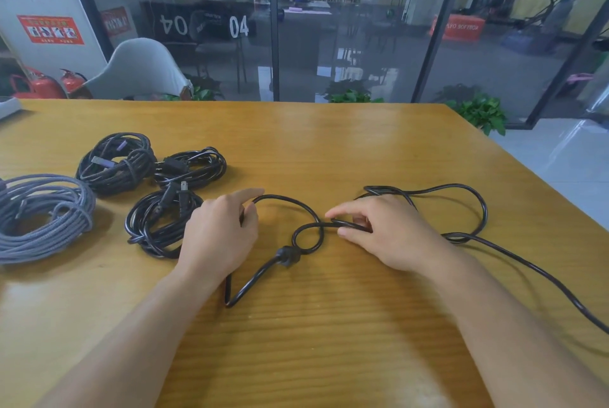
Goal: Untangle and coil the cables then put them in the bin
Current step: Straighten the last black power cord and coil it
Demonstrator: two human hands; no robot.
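Wooden table (362,150) — both hands' fingers clamped on loose black cable (306,210), left hand (219,236) palm-down, right hand (392,236) pinching

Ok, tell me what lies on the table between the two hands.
In the head view, a black cable arches from the left hand and curls into a small loop beside the right hand; otherwise bare table.

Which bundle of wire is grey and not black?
The grey coil at the table's far left edge. The three other coiled bundles beside it are black, and it looks like the biggest.
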